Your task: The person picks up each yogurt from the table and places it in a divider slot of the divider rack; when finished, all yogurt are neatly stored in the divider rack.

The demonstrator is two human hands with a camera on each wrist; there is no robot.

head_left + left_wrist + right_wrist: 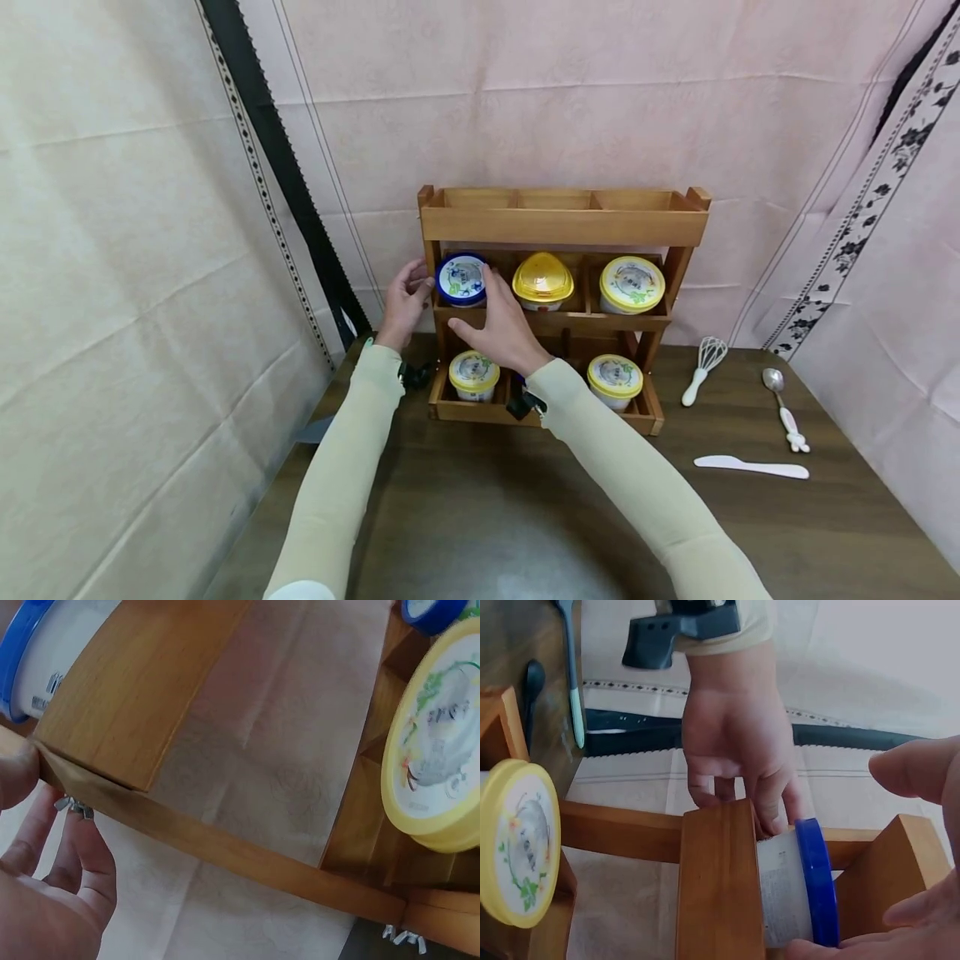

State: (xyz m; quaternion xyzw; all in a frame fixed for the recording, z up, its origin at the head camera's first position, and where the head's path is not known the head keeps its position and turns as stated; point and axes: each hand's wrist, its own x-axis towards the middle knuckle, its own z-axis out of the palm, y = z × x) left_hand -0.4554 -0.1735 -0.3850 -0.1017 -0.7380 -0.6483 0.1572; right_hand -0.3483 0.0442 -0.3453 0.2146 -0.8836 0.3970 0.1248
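Note:
A wooden rack [564, 227] stands against the back cloth with lidded tubs on its lower two levels. My left hand [405, 304] grips its left side post, thumb on the wood and fingers around the outside by a metal wing nut [75, 806]. On the middle level, a white tub with a blue lid [461, 279] sits in the left compartment. My right hand [501, 329] is at this tub's right side, fingers extended and thumb spread away; a fingertip appears to touch the lid's edge in the right wrist view. Beside it stands a tub with a yellow domed lid [543, 278].
More yellow-lidded tubs stand at middle right [632, 285], lower left [474, 373] and lower right [615, 377]. My right wrist partly hides the lower middle compartment. A whisk [705, 369], a spoon [784, 411] and a white knife [751, 467] lie on the table's right.

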